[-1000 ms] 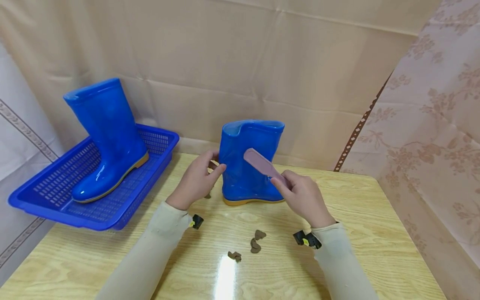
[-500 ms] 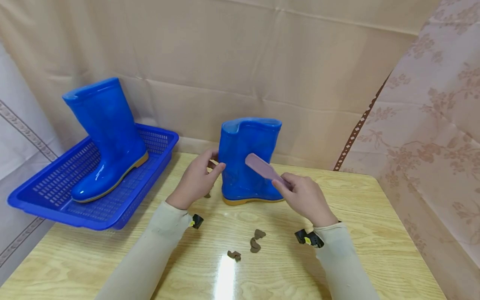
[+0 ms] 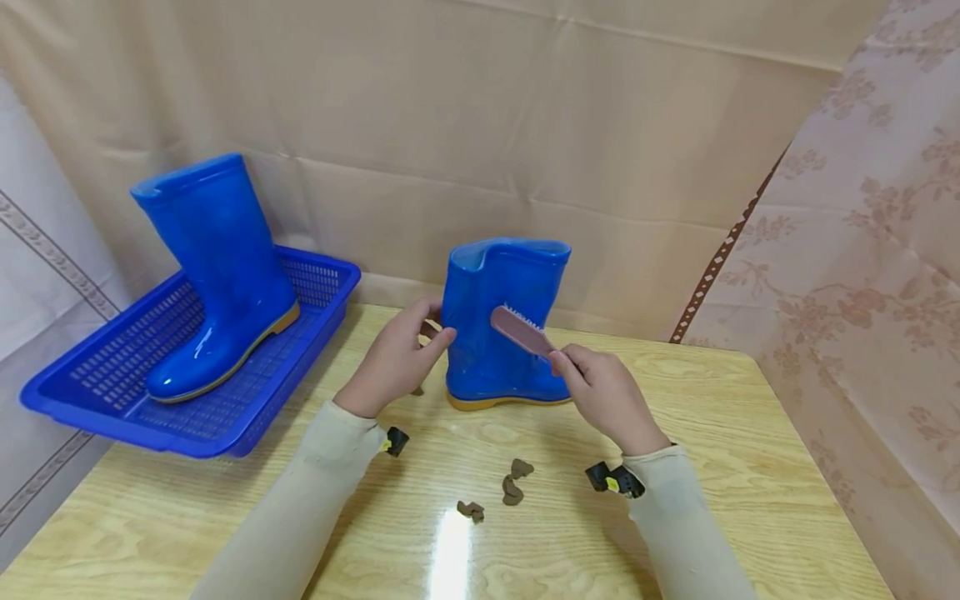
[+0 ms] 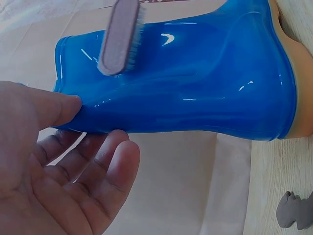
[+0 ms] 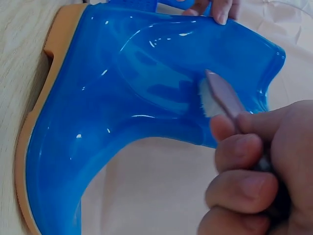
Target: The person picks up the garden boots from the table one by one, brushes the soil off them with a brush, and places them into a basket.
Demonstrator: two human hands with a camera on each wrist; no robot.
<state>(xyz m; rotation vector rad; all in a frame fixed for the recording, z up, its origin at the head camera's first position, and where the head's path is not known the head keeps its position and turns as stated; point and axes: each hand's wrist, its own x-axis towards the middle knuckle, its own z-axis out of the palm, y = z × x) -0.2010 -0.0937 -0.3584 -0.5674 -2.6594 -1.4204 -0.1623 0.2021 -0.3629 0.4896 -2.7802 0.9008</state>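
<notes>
A blue rain boot (image 3: 480, 350) with a tan sole stands upright on the table, its toe to the right. At its back edge is my left hand (image 3: 397, 354), thumb on the near side of the shaft and fingers bent along the edge. My right hand (image 3: 606, 396) grips the handle of a pinkish-brown brush (image 3: 521, 332). Pale bristles (image 5: 209, 100) lie against the shaft in the right wrist view. From the left wrist view, the brush head (image 4: 117, 44) crosses the shaft above my left thumb (image 4: 63, 107).
On the left, a blue plastic basket (image 3: 82, 417) bears a second blue rain boot (image 3: 217, 275). Several brown crumbly-looking pieces (image 3: 513, 490) lie on the wooden table (image 3: 712, 467) in front of the boot. Beige cloth (image 3: 412, 150) hangs behind.
The brush head has moved slightly down the shaft and turned, so its bristles now show along the upper edge. The boot shifted slightly left, then back. My left hand stays at the boot's edge.
</notes>
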